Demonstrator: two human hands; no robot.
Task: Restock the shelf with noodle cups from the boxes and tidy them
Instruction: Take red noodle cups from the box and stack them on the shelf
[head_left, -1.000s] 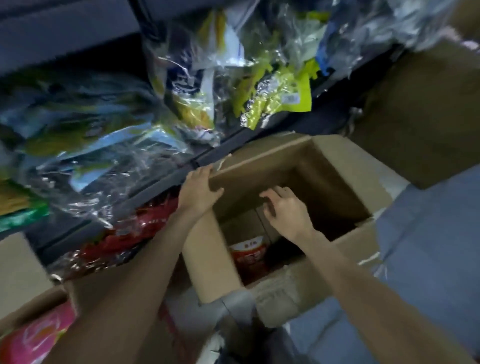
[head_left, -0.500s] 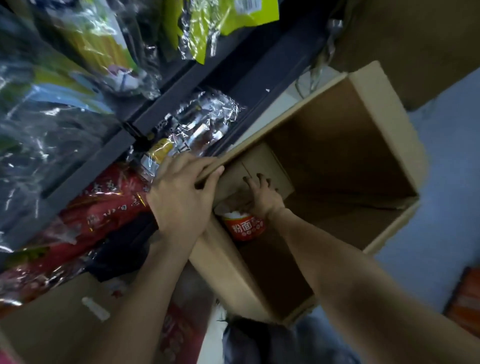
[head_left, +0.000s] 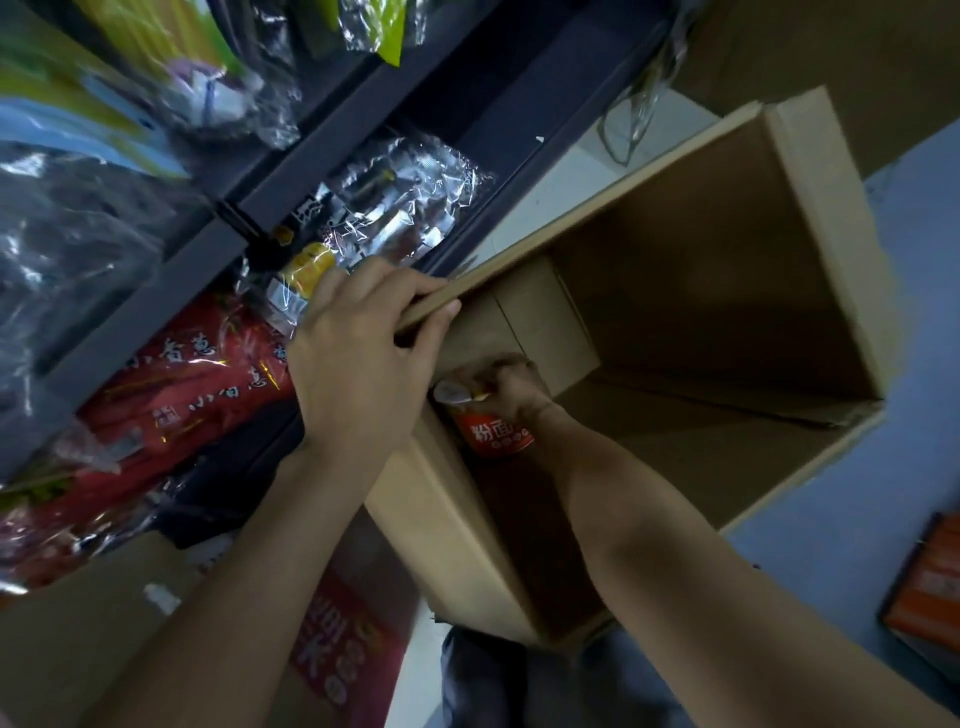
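Observation:
A large open cardboard box lies below the dark shelf. Deep inside it stands a single orange noodle cup with a white lid edge. My right hand reaches down into the box and grips the cup's top from above. My left hand holds the box's near-left flap, fingers curled over its edge. The rest of the box's inside shows bare cardboard.
The shelf holds shiny snack bags and red packets. Another cardboard box with a red label sits at the lower left. An orange carton lies on the blue floor at the right edge. More cardboard stands at the top right.
My right hand has gone down into the box and closed on the noodle cup. My left hand has wrapped further over the flap. The view has tilted down and closer.

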